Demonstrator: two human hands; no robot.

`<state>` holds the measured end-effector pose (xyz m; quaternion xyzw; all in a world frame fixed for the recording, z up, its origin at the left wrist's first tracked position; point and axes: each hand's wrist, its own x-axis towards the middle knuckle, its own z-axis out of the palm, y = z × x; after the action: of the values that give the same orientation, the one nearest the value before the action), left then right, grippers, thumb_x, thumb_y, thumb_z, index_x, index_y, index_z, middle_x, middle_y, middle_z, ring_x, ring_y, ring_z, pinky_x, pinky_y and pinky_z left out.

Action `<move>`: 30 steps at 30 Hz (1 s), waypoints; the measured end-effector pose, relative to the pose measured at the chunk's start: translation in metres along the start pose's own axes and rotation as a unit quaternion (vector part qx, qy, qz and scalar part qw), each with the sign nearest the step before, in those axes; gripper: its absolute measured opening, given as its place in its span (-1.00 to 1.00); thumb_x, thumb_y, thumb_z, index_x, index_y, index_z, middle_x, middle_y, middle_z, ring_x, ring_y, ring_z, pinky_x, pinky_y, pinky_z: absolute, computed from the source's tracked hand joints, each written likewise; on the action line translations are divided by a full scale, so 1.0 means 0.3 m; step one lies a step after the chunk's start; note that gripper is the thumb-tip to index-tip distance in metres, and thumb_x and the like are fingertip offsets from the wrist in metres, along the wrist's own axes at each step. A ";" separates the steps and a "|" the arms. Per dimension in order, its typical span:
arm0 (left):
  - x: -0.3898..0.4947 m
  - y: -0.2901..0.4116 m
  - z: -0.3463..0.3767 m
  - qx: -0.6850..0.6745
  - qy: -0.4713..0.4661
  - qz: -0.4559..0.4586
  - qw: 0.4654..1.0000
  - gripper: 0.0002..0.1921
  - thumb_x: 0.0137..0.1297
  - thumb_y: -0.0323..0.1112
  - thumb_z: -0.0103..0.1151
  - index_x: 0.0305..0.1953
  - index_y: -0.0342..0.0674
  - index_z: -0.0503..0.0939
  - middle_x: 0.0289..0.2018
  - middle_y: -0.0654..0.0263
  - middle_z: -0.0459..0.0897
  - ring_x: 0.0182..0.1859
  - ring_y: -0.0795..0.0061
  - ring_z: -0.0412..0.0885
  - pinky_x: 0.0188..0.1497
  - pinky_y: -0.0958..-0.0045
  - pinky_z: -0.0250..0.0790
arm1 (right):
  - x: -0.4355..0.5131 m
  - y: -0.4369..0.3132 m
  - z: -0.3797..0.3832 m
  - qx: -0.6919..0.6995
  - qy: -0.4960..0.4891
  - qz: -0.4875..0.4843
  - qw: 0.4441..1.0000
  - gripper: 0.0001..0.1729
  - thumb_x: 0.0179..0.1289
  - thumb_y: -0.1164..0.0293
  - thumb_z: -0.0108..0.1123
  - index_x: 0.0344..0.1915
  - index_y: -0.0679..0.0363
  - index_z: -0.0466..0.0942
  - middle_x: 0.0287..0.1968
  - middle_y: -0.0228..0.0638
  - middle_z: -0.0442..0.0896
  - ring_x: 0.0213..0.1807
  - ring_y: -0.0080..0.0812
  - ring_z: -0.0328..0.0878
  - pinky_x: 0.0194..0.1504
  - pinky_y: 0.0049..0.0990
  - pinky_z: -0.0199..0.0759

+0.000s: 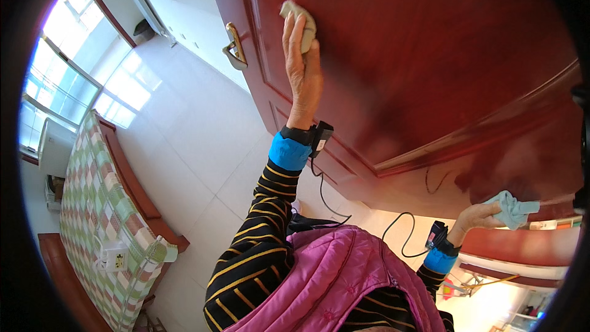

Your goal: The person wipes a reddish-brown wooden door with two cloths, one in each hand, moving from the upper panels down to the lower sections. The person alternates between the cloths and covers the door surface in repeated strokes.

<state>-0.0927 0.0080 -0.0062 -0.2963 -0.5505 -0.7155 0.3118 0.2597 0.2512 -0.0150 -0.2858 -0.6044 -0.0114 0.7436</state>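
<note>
My left hand (302,69) is raised and presses a folded beige cloth (306,32) flat against the panel of a reddish-brown door (415,55). A brass-coloured lever handle (236,48) sits on the door's edge, to the left of this hand. Down at the right, my right hand (479,216) grips a crumpled pale blue-green cloth (509,210) near the lower part of the door. Both wrists carry black straps with small cabled devices over blue cuffs.
A bed with a checkered cover (97,193) stands at the left, with a white power socket box (114,259) on it. Pale floor tiles (193,138) lie between bed and door. Windows are at the upper left, and a dark bin (144,30) is by the far wall.
</note>
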 end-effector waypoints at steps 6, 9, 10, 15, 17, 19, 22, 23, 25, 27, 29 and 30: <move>-0.011 0.065 0.144 0.134 -0.012 0.171 0.976 -0.52 0.35 -0.42 0.06 0.29 -0.07 0.34 0.37 0.21 0.20 0.43 0.14 0.08 0.44 0.20 -0.03 | 0.002 -0.007 0.002 0.003 0.005 -0.021 1.000 -0.36 0.44 0.13 -0.02 0.28 0.32 0.07 0.15 -0.03 0.37 0.03 -0.20 0.47 -0.02 -0.35 0.48; -0.096 0.036 0.160 0.133 0.037 0.129 0.982 -0.49 0.26 -0.55 0.10 0.25 -0.08 0.40 0.35 0.15 0.24 0.43 0.10 0.08 0.45 0.13 -0.08 | 0.004 -0.001 0.000 0.009 0.004 -0.027 1.000 -0.34 0.43 0.11 -0.01 0.28 0.33 0.06 0.16 -0.01 0.36 0.05 -0.19 0.46 0.00 -0.33 0.48; -0.132 0.019 0.157 0.130 0.045 0.116 0.984 -0.48 0.25 -0.59 0.09 0.25 -0.09 0.39 0.35 0.16 0.24 0.43 0.10 0.10 0.45 0.14 -0.08 | 0.004 0.001 -0.002 0.003 -0.005 -0.022 1.000 -0.33 0.43 0.10 -0.01 0.29 0.33 0.06 0.17 0.00 0.36 0.06 -0.18 0.46 0.00 -0.33 0.48; -0.318 -0.092 0.081 0.165 0.046 -0.002 0.985 -0.47 0.30 -0.60 0.02 0.29 -0.06 0.34 0.37 0.13 0.19 0.42 0.10 0.12 0.44 0.20 -0.06 | -0.007 0.008 -0.005 0.027 -0.008 -0.002 1.000 -0.34 0.43 0.12 -0.01 0.29 0.32 0.06 0.18 0.00 0.36 0.09 -0.16 0.45 0.01 -0.31 0.47; -0.393 -0.157 0.053 0.158 0.070 -0.072 0.982 -0.46 0.33 -0.59 -0.02 0.31 -0.05 0.30 0.37 0.12 0.16 0.41 0.09 0.13 0.43 0.24 -0.04 | -0.011 0.014 -0.002 0.027 -0.006 -0.008 1.000 -0.37 0.43 0.15 -0.01 0.28 0.32 0.07 0.17 -0.01 0.37 0.08 -0.17 0.46 0.01 -0.32 0.47; -0.464 -0.240 0.022 0.133 0.106 -0.156 0.973 -0.52 0.40 -0.49 -0.10 0.33 -0.07 0.26 0.37 0.13 0.15 0.41 0.13 0.11 0.44 0.30 -0.06 | -0.014 0.024 -0.001 0.031 -0.002 -0.009 0.999 -0.39 0.44 0.17 -0.01 0.27 0.31 0.08 0.16 -0.01 0.38 0.07 -0.18 0.46 0.00 -0.33 0.48; -0.559 -0.382 -0.023 0.081 0.175 -0.310 0.931 -0.53 0.43 -0.36 -0.11 0.35 -0.11 0.23 0.38 0.18 0.15 0.42 0.22 0.08 0.44 0.32 -0.08 | -0.015 0.042 0.000 0.033 0.002 -0.012 0.999 -0.42 0.44 0.21 -0.02 0.27 0.30 0.09 0.15 -0.01 0.38 0.06 -0.19 0.47 -0.02 -0.36 0.49; -0.593 -0.421 -0.033 0.077 0.184 -0.313 0.928 -0.52 0.43 -0.37 -0.10 0.35 -0.11 0.22 0.37 0.18 0.16 0.42 0.22 0.10 0.44 0.33 -0.08 | -0.015 0.048 0.000 0.031 0.000 -0.018 0.999 -0.43 0.44 0.22 -0.02 0.27 0.29 0.09 0.15 -0.02 0.39 0.06 -0.19 0.48 -0.03 -0.37 0.50; -0.648 -0.485 -0.048 0.054 0.205 -0.362 0.908 -0.50 0.41 -0.38 -0.09 0.36 -0.12 0.21 0.36 0.19 0.19 0.41 0.23 0.12 0.43 0.34 -0.07 | -0.014 0.053 0.000 0.030 0.000 -0.027 0.999 -0.45 0.44 0.24 -0.02 0.26 0.28 0.10 0.15 -0.02 0.39 0.05 -0.20 0.49 -0.04 -0.38 0.51; -0.686 -0.520 -0.055 -0.009 0.247 -0.457 0.854 -0.58 0.37 -0.42 -0.09 0.26 -0.11 0.30 0.18 0.23 0.35 0.24 0.29 0.31 0.29 0.35 0.14 | -0.012 0.052 0.003 0.029 0.001 -0.033 0.999 -0.46 0.43 0.25 -0.01 0.26 0.26 0.11 0.15 -0.03 0.40 0.04 -0.20 0.49 -0.04 -0.38 0.51; -0.709 -0.520 -0.049 -0.037 0.279 -0.531 0.800 -0.70 0.36 -0.42 -0.10 0.09 -0.12 0.43 -0.06 0.32 0.50 0.01 0.37 0.47 0.09 0.37 0.33 | -0.012 0.046 0.009 0.033 0.010 -0.031 0.999 -0.46 0.43 0.26 0.01 0.26 0.25 0.11 0.15 -0.04 0.40 0.04 -0.20 0.49 -0.05 -0.38 0.51; -0.706 -0.509 -0.047 -0.072 0.270 -0.521 0.807 -0.82 0.35 -0.41 -0.10 -0.06 -0.14 0.44 -0.15 0.36 0.50 -0.07 0.43 0.46 0.01 0.40 0.34 | -0.012 0.044 0.011 0.033 0.015 -0.017 0.999 -0.46 0.43 0.26 0.01 0.26 0.25 0.12 0.15 -0.04 0.40 0.05 -0.20 0.49 -0.05 -0.38 0.50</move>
<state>-0.0784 0.0503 -0.2640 0.2187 -0.4628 -0.8591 0.0062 0.2606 0.2624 -0.0233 -0.2505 -0.5977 -0.0090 0.7615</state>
